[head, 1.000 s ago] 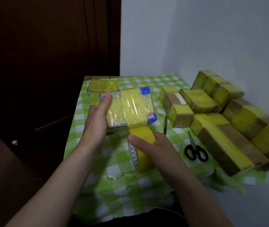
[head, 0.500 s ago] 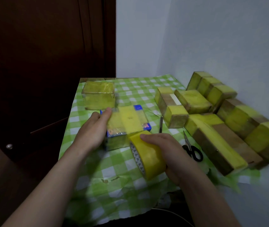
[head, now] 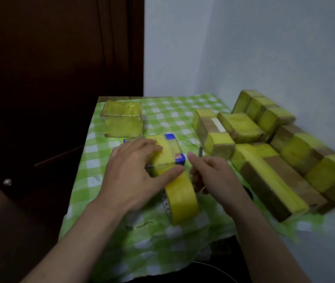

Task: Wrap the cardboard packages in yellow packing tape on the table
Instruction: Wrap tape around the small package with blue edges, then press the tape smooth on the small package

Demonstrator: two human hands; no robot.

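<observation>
At far left I see a fully taped box (head: 121, 121) on the checked tablecloth (head: 93, 160). The left hand (head: 134, 172) lies flat on the half-wrapped blue box (head: 169, 154) mid-table, fingers straight and the thumb pressing the yellow strip. The tape roll (head: 182, 201) stands on edge against it. The right hand (head: 213, 176) has its forefinger out and the rest curled; I can't tell whether it holds anything. Taped packages (head: 264, 176) crowd the right.

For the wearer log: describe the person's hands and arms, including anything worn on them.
The left hand and right hand are bare: no gloves, rings, watch or bracelet show. The left forearm and right forearm are also uncovered, with no sleeve visible down to the frame's lower edge. No markings, straps or cables can be seen on them.
</observation>
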